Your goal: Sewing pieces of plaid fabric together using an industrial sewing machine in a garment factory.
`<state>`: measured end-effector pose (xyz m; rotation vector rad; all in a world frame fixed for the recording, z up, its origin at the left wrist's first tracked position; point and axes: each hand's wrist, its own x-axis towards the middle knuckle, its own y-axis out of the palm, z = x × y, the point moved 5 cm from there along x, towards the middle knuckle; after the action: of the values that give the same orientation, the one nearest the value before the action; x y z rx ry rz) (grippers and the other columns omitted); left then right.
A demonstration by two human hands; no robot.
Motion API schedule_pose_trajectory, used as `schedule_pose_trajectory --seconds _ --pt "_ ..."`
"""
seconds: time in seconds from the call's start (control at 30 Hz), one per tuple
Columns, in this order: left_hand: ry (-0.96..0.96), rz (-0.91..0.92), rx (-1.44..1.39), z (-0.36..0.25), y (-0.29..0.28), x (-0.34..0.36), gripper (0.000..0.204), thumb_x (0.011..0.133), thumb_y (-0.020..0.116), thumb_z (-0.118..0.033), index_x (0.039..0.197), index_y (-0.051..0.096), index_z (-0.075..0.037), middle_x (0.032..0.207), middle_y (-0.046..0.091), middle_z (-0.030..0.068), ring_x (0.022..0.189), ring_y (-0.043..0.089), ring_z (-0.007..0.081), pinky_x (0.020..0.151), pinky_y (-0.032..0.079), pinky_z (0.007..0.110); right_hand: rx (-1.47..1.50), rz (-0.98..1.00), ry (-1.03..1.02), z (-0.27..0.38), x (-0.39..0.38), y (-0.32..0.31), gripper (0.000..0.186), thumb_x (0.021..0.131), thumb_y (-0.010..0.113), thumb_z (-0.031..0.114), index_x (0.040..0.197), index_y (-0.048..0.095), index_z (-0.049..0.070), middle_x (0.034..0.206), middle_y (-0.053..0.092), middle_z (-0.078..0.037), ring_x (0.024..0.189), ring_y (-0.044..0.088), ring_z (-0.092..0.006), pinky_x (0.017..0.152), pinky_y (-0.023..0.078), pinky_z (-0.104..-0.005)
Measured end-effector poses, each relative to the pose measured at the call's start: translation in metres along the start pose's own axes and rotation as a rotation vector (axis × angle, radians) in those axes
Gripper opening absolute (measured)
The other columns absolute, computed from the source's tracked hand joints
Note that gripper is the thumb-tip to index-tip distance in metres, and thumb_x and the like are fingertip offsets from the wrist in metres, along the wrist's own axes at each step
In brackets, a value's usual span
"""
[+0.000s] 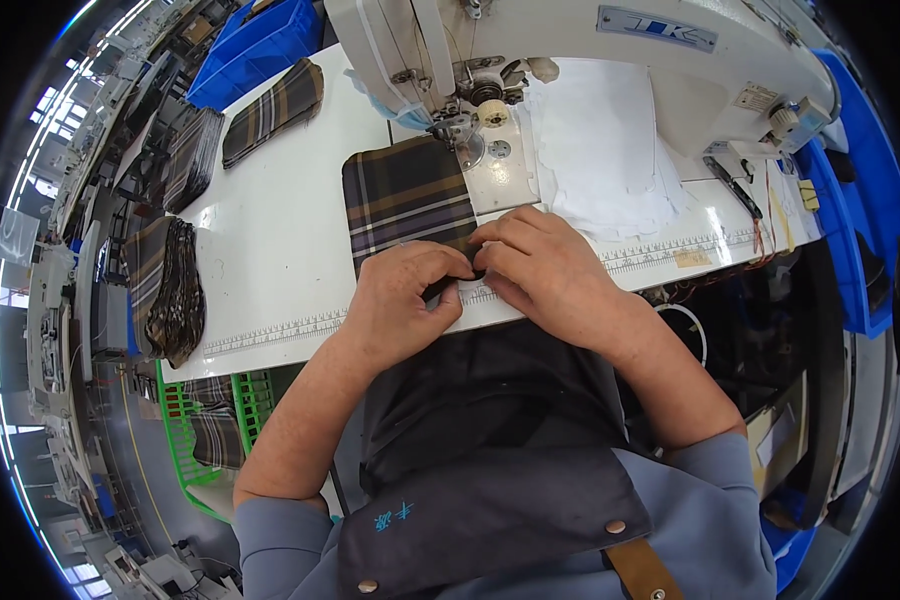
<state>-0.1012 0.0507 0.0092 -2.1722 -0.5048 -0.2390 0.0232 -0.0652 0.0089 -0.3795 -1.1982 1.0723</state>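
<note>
A plaid fabric piece (400, 200) in brown, black, white and purple lies on the white sewing table (270, 290), its far edge by the machine's presser foot and needle area (455, 135). My left hand (400, 300) is closed on the fabric's near edge, fingertips pinched at the lower right corner. My right hand (535, 270) grips that same corner from the right, fingers curled and nearly touching the left fingertips. A measuring scale runs along the table's front edge beneath both hands.
Plaid piles (165, 290) and smaller stacks (270, 112) lie left. White sheets (595, 140) lie right of the needle, under the sewing machine arm (690, 60). Blue bins (860, 250) stand right, another (250, 45) at back left. A green basket (180, 430) holds fabric below the table.
</note>
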Motion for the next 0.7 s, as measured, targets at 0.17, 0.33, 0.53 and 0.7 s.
schedule_pose_trajectory --seconds 0.17,0.33,0.53,0.7 --pt "0.062 -0.113 0.031 -0.015 -0.004 -0.004 0.028 0.073 0.075 0.001 0.1 0.071 -0.003 0.102 0.075 0.0093 0.097 0.073 0.0279 0.089 0.057 0.036 -0.004 0.004 -0.03 -0.005 -0.002 0.007 0.014 0.078 0.071 0.009 0.09 0.064 0.007 0.09 0.064 -0.004 0.091 0.063 -0.0259 0.078 0.051 -0.0394" --pt "0.209 -0.1 0.349 0.0 -0.002 -0.019 0.032 0.074 0.075 0.0 0.105 0.071 -0.004 0.109 0.073 0.009 0.102 0.072 0.0263 0.091 0.057 0.038 0.017 -0.029 -0.005 -0.006 -0.004 0.006 0.011 0.079 0.067 0.01 0.089 0.064 0.007 0.086 0.063 -0.005 0.085 0.064 -0.0265 0.073 0.052 -0.0395" --pt "0.402 0.026 0.543 -0.013 -0.012 -0.015 0.028 0.079 0.066 -0.005 0.106 0.072 -0.004 0.111 0.073 0.0087 0.104 0.071 0.0246 0.094 0.057 0.039 -0.11 -0.037 -0.138 0.002 -0.003 0.007 0.014 0.074 0.064 0.014 0.087 0.065 0.008 0.085 0.062 -0.003 0.084 0.064 -0.022 0.07 0.051 -0.0354" --pt "0.419 0.147 0.558 -0.016 -0.015 -0.011 0.028 0.078 0.071 -0.008 0.105 0.073 -0.005 0.111 0.073 0.0085 0.104 0.071 0.0249 0.095 0.056 0.037 -0.22 0.025 -0.212 0.015 0.0 0.007 0.016 0.072 0.064 0.016 0.086 0.065 0.008 0.084 0.061 -0.001 0.084 0.062 -0.0176 0.069 0.048 -0.0315"
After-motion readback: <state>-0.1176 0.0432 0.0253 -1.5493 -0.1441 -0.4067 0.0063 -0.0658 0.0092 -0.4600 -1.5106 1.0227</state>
